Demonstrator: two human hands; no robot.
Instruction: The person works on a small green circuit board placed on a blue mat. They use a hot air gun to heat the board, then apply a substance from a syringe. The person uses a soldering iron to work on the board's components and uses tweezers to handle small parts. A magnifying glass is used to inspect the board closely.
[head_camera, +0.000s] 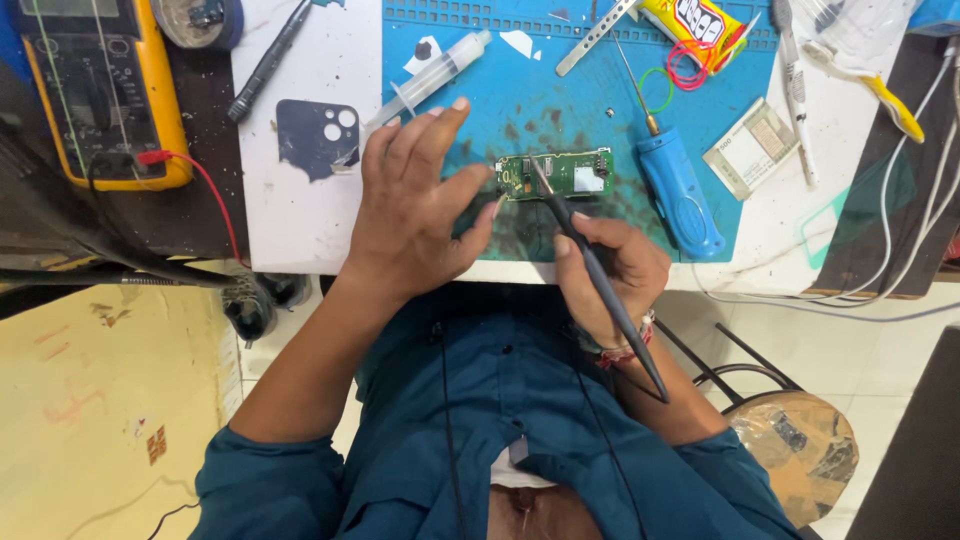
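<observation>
A small green circuit board (572, 172) lies on the blue work mat (520, 100). My left hand (415, 205) rests flat beside it, fingers spread, with thumb and fingertip touching the board's left end. My right hand (610, 270) grips a thin dark probe (590, 260) like a pen; its tip touches the board's upper middle. The probe's handle runs back past my wrist towards my chest.
A yellow multimeter (100, 90) with a red lead sits at the left. A syringe (435, 70), a dark phone back cover (318, 135), a blue-handled tool (680, 190), tweezers (595, 35), a glue tube (700, 22) and a toothbrush (870, 80) lie around. A stool (790, 440) stands lower right.
</observation>
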